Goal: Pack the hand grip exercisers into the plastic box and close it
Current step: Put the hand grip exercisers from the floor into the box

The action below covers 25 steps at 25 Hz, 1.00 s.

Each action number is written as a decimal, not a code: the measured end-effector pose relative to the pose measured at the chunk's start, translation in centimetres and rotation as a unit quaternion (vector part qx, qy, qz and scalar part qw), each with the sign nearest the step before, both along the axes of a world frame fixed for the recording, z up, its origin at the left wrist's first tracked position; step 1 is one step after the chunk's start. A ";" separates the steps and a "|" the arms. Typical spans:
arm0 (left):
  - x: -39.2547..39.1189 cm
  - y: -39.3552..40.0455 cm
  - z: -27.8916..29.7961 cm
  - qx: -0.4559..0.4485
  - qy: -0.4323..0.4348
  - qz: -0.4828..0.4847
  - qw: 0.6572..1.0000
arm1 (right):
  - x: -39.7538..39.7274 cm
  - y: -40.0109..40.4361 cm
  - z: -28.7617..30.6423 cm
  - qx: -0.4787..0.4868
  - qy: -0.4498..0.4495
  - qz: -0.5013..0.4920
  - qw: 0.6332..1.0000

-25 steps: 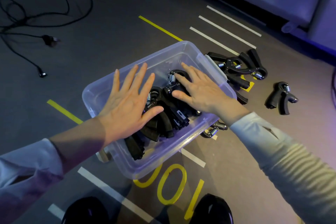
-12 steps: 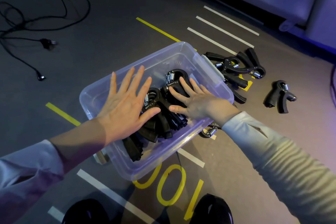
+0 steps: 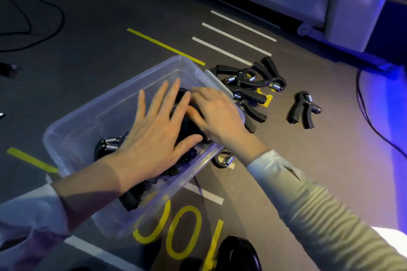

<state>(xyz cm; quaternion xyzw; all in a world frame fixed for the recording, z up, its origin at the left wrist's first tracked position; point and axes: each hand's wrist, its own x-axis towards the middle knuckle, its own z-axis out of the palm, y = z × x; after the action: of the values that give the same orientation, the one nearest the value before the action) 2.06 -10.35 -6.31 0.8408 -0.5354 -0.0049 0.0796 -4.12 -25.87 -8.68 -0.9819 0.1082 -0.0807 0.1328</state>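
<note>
1. We see the left hand [image 3: 154,138] flat, fingers spread wide, pressing down on the black exercisers in the box [image 3: 182,130]; its palm hides most of them.
2. The right hand [image 3: 217,114] is beside it, fingers extended over the same pile and touching the left fingertips; whether it pinches anything we cannot tell.
3. We cannot count the exercisers inside: springs show at centre left, handle ends at the lower edge, the rest is covered.
4. One clear plastic box [image 3: 72,130] sits mid-frame, open; its far left half looks free of exercisers.
5. A tangled pile on the floor [image 3: 246,86] lies just right of the box's upper right wall; roughly four, overlap blocks an exact count.
6. One lone exerciser [image 3: 302,109] lies well apart, right of centre.
7. One more, a spring loop [image 3: 224,159], pokes out by the box's right edge, half hidden by the right wrist.
8. A pale strip [image 3: 218,82] rests along the box's upper right rim; hard to make out.
9. Black cable [image 3: 44,35] in the upper left, cut off by the frame.
10. Open floor lies upper left and lower right; dark shoe [image 3: 237,253] is cut off at the bottom.
</note>
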 end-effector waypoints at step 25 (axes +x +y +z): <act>-6.2 -11.9 -4.3 -0.013 0.091 -0.060 0.994 | -13.2 -21.0 -12.5 0.294 0.120 -0.459 0.830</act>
<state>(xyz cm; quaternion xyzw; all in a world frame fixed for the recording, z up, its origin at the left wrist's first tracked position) -4.10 -22.26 -10.64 0.8024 -0.5751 -0.0788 0.1386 -17.28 -46.88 -21.13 -0.7361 0.5798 0.0213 0.3486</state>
